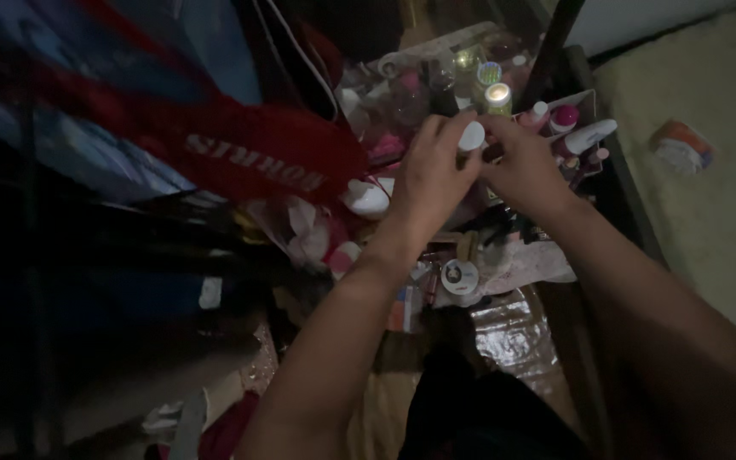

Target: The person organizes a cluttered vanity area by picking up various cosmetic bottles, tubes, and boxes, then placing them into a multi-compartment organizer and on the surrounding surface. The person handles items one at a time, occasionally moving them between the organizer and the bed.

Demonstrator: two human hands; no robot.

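The room is dim. Weak light falls on the upper right of the frame, where the pale floor [717,213] shows best. The left side sinks into near-black shadow. A plastic sheet [513,328] at lower centre gives off glare. Everything looks soft and grainy, and the edges are smeared.

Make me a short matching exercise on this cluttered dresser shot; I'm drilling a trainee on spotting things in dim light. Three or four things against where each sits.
Things:
1. small white cap
2. round white tin
3. red cloth with white lettering
4. orange and white packet

Places:
A. on the pale floor at far right
B. pinched between the left hand and right hand
C. draped at upper left
D. below the hands, near the wrists

Pairs: 1-B, 2-D, 3-C, 4-A
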